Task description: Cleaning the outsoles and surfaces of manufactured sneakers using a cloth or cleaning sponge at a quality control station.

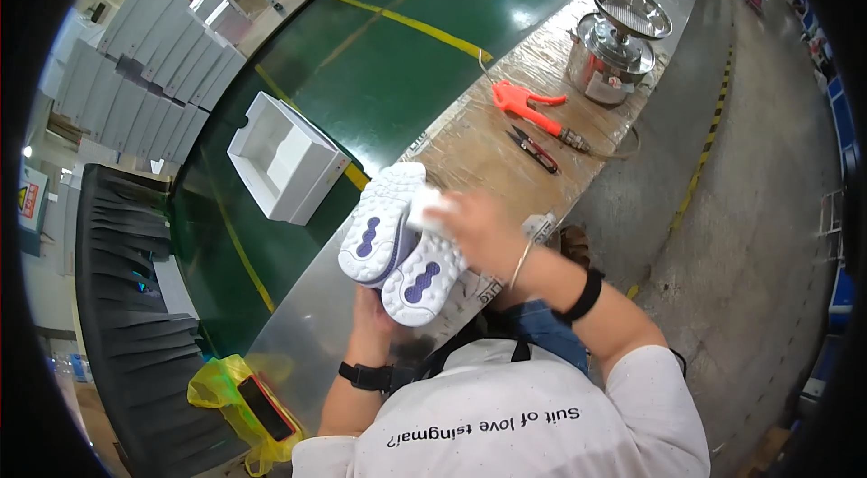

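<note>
A pair of white shoes with purple parts is held soles up in front of me, over the near part of the bench. The left shoe [379,216] and the right shoe [424,284] lie side by side. My left hand [372,315] grips them from below, its fingers mostly hidden behind them. Closed on a small white pad [423,207], my right hand [483,230] presses it against the soles between the two shoes. This hand is slightly blurred, and whether the pad is cloth or sponge cannot be told.
A red air gun [528,103], thread snips [535,149] and a steel pump dispenser [611,58] are on the bench to the right. An open white shoebox [284,162] sits on the green conveyor [388,72]. A phone [266,408] lies on a yellow bag [212,379].
</note>
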`<state>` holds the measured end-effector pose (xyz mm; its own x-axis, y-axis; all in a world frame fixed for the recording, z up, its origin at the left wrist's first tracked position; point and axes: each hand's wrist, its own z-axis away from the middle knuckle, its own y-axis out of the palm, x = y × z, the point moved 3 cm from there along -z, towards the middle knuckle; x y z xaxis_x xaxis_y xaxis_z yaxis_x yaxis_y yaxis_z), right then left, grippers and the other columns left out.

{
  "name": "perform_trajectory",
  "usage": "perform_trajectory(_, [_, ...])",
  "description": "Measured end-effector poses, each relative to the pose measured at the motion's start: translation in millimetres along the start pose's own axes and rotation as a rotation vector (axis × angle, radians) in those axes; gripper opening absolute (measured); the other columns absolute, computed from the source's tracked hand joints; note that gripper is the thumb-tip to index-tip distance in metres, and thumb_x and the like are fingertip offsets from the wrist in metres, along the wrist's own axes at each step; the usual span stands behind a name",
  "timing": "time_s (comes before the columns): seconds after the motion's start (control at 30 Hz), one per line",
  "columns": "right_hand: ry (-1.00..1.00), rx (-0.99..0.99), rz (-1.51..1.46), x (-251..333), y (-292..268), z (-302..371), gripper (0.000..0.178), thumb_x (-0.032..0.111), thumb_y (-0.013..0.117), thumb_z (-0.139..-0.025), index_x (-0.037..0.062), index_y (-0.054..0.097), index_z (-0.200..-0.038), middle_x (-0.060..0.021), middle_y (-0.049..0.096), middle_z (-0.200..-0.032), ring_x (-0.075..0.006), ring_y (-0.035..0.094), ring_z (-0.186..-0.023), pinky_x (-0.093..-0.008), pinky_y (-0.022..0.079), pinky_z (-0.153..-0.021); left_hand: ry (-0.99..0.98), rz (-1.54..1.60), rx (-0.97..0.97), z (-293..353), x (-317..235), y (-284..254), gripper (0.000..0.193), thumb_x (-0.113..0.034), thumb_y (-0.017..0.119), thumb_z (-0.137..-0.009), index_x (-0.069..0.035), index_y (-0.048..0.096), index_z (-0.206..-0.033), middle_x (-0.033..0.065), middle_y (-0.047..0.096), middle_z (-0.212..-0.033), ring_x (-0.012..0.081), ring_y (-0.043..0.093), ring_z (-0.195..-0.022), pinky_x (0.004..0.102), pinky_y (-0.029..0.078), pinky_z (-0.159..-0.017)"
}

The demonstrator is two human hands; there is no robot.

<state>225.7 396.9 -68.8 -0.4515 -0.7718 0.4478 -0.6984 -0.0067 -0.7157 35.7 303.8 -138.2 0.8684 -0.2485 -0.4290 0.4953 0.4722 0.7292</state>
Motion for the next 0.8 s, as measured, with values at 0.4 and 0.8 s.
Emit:
perform_trajectory(0.4, [-0.014, -0.046, -0.174, 56, -25, 54, 0.039, 0.001, 0.054, -0.074, 0.0118, 0.062, -0.111, -0.0145, 0.057, -0.110, -0.0326, 0.053, -0.099, -0.0392, 0.042, -0.088, 0.005, 0.131, -0.063, -18, 8, 6, 0.045, -0.037, 0.043, -0.094, -0.003, 0.051, -0.121, 0.0157, 0.055, -0.121, 0.0299, 0.056, -0.109, 0.0463, 0.047, -0.092])
perform_trajectory(0.8, [-0.118, -0.175, -0.036, 69, -21, 58, 0.033, 0.005, 0.054, -0.076, 0.0112, 0.061, -0.108, -0.0136, 0.059, -0.103, -0.0309, 0.056, -0.089, -0.0399, 0.045, -0.078, -0.065, 0.157, 0.048, -18, 11, 7, 0.056, -0.050, 0.038, -0.092, -0.004, 0.051, -0.122, 0.0156, 0.055, -0.122, 0.0303, 0.056, -0.108, 0.0466, 0.048, -0.090])
